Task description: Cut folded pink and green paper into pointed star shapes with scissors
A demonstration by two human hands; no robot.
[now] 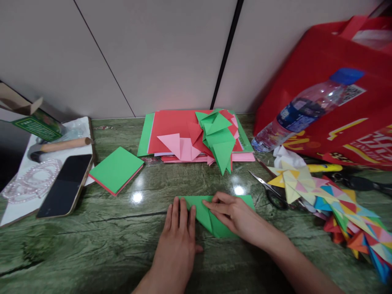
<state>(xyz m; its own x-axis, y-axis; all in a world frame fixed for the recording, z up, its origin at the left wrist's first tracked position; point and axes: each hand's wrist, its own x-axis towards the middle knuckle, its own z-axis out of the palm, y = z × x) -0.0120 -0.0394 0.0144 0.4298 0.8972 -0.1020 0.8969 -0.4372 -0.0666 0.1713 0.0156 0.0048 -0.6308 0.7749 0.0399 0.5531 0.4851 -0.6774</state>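
Observation:
A green sheet of paper (220, 228), partly folded with a slanting flap, lies on the table in front of me. My left hand (177, 241) rests flat over its left end, fingers stretched out and thumb to the side. From the right, my right hand (234, 214) reaches across the sheet. Its bent fingers are drawn together at the fold near the top edge, closed on the green paper. The far side of the fingertips is partly hidden.
Folded green, red and pink pieces (219, 134) lie on stacked paper (171, 122) behind. Square sheets (118, 169) sit left, near a phone (65, 185), beads (33, 179) and hammer (64, 145). Scissors (272, 192), colourful folded-paper chain (343, 208), bottle (298, 112) and red bag (306, 53) stand right.

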